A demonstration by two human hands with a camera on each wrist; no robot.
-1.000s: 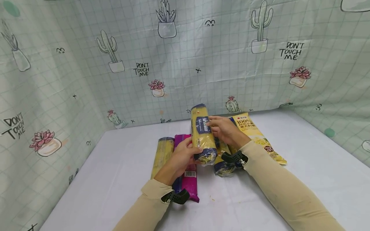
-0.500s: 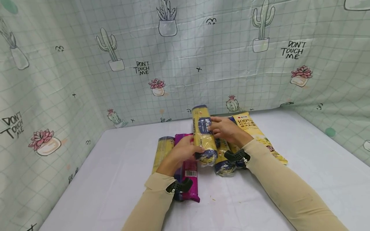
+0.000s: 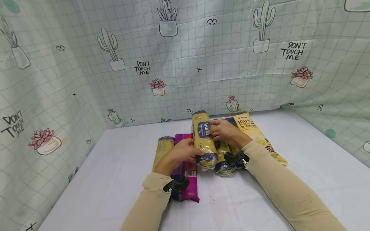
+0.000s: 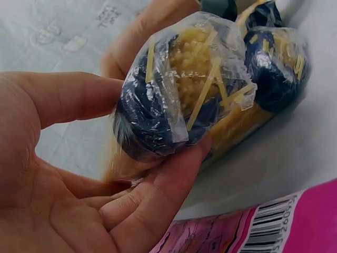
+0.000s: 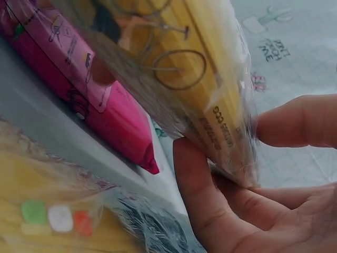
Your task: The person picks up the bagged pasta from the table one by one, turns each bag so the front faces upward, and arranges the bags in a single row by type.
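A clear-wrapped spaghetti pack point(image 3: 201, 142) with blue ends and a blue label is held up over the middle of the group of packs, its far end pointing to the back. My left hand point(image 3: 182, 153) grips its near end, thumb on top and fingers beneath; the left wrist view shows that spaghetti pack's crinkled end point(image 4: 184, 84) with loose strands inside. My right hand point(image 3: 226, 131) holds its right side farther up, and in the right wrist view the thumb and fingers pinch the spaghetti pack's edge point(image 5: 210, 100). Whether its underside touches anything is hidden.
To the left lie a magenta pack point(image 3: 189, 189) and a yellow pack point(image 3: 163, 149), partly behind the left arm. At right, another blue-ended pack point(image 3: 224, 165) lies beside a large yellow pasta bag point(image 3: 255, 136). A patterned cloth wall point(image 3: 185, 89) rises behind the white table point(image 3: 115, 173).
The spaghetti pack has come down a little and slightly right in both hands. Its label faces up more squarely. The other packs stay in place.
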